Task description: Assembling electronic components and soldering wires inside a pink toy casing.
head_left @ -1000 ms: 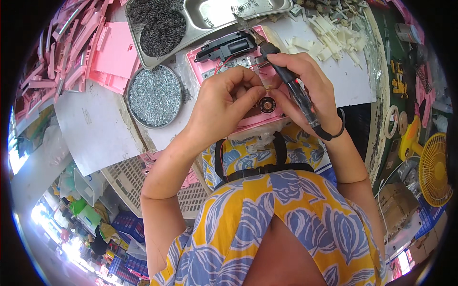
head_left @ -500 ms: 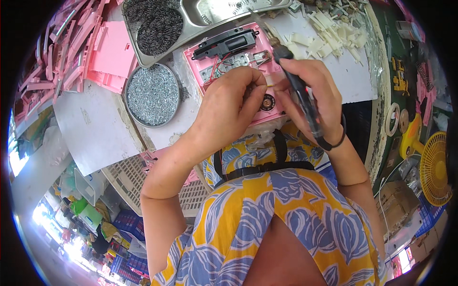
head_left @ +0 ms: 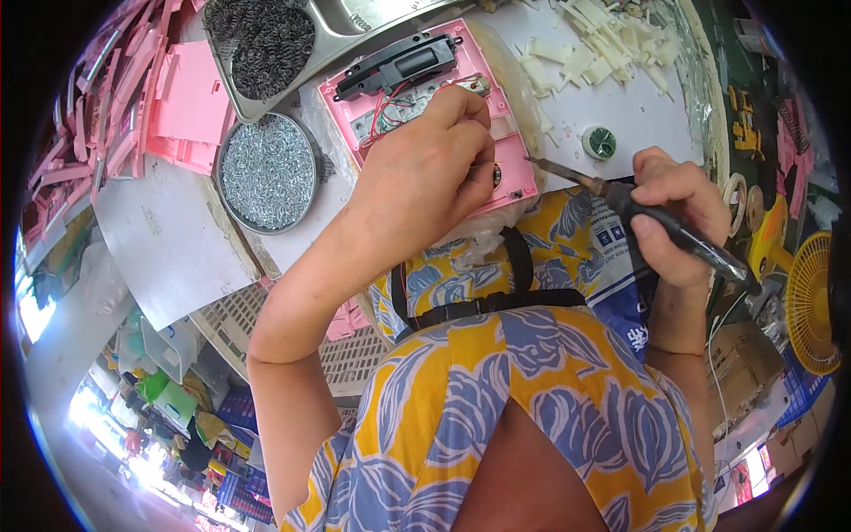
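A pink plastic housing [head_left: 498,87] lies in front of me, with a black module [head_left: 415,64], thin red wires [head_left: 381,113] and a partly hidden round speaker [head_left: 497,176] inside it. My left hand [head_left: 430,160] rests over the housing with its fingers curled together; what they hold, if anything, is hidden by the hand. To the right, my right hand [head_left: 678,213] grips a soldering iron [head_left: 651,209] by its dark handle. The iron's tip points left, close to the housing's right edge. Beyond the iron stands a small solder spool [head_left: 599,143].
A round tin of small metal pieces [head_left: 220,182] stands left of the housing. Behind it, a metal tray [head_left: 350,37] holds dark springs [head_left: 261,49]. White plastic parts [head_left: 603,44] lie at the back right, and pink plastic parts [head_left: 188,97] are heaped at the left.
My right hand has moved right, away from the housing, and the soldering iron has swung from upright to a slant. The solder spool has come into view. My left hand has shifted slightly.
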`<state>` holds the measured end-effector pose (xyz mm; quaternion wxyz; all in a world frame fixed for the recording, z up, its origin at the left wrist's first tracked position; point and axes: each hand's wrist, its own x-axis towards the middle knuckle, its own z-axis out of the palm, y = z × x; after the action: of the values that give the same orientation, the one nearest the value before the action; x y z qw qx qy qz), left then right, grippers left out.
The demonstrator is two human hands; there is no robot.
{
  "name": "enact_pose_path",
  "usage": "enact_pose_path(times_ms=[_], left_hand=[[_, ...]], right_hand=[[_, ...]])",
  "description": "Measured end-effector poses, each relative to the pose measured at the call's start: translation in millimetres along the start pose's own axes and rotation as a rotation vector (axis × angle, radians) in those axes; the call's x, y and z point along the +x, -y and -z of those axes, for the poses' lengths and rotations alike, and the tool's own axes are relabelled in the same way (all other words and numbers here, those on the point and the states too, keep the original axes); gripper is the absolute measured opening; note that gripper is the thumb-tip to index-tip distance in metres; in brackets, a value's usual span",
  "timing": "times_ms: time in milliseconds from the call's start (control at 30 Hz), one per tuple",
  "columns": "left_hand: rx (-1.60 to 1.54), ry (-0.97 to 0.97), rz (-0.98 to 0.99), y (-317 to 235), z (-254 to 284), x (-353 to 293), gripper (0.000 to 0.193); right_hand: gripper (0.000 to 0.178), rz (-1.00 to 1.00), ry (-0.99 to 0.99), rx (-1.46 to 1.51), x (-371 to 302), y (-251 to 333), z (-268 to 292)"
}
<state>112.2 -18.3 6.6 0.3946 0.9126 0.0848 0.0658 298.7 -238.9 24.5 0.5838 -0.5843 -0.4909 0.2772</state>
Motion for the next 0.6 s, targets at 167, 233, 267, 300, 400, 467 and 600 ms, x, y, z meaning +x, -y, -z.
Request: enact_pose_path(times_ms=[167,233,267,300,400,467,600], left_hand=[[0.011,0.011,-0.001,0.9,0.5,-0.8,0.012],[0.009,-0.006,-0.014,1.3,-0.8,0.5,0.010],[0.013,-0.007,-0.015,1.5,-1.2,0.3,0.010],[0.017,-0.008,-0.016,1.6,-1.5,0.1,0.010],[0.025,-0.004,-0.019,1.2,-1.1,0.5,0.011],[0.029,-0.001,-0.018,1.2,-1.0,0.8,0.011],[0.037,-0.004,-0.030,1.5,-0.5,1.2,0.012]], right_hand=[[0.021,-0.068,0.055,-0.058,3.4,-2.1,-8.4],[0.021,-0.066,0.067,-0.061,5.1,-2.8,-9.9],[0.021,-0.064,0.072,-0.062,5.7,-3.4,-10.7],[0.021,-0.065,0.074,-0.063,6.4,-3.3,-11.5],[0.021,-0.066,0.091,-0.075,7.7,-3.8,-10.8],[0.021,-0.074,0.096,-0.089,8.4,-4.0,-11.5],[0.021,-0.090,0.106,-0.121,10.0,-2.5,-12.6]])
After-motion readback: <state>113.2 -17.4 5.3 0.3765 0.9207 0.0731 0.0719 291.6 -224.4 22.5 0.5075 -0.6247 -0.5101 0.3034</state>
